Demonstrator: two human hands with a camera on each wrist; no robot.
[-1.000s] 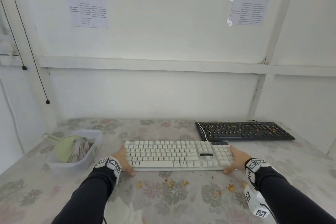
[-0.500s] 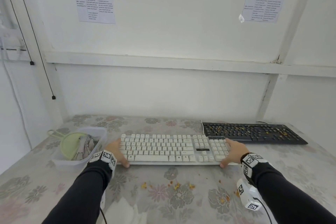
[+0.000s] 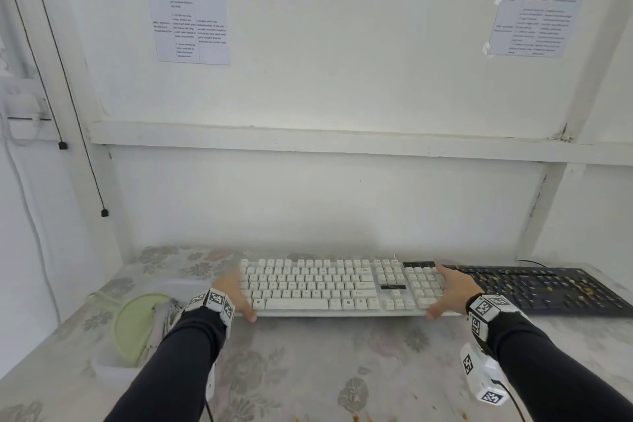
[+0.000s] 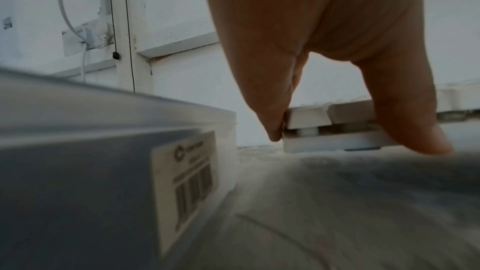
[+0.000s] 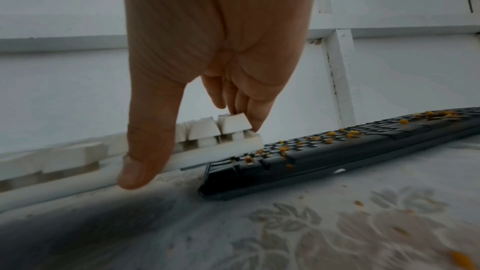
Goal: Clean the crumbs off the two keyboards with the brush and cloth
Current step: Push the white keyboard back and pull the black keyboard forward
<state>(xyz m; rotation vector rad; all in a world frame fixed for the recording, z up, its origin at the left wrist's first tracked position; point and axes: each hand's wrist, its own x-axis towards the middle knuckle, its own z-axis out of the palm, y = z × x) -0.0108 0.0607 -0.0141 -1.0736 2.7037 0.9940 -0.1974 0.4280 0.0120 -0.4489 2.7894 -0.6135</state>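
Near edge of table: few loose crumbs on floral cover. Left hand grips left end of white keyboard, right hand grips right end; thumbs at front edge, fingers along end faces. Long axis runs left-right, hands well apart. Clear bin just left, holding green item, probably brush or cloth, view blurred. Black keyboard beyond right hand, crumb-strewn, its left end touching or overlapping white one; right hand nearer.
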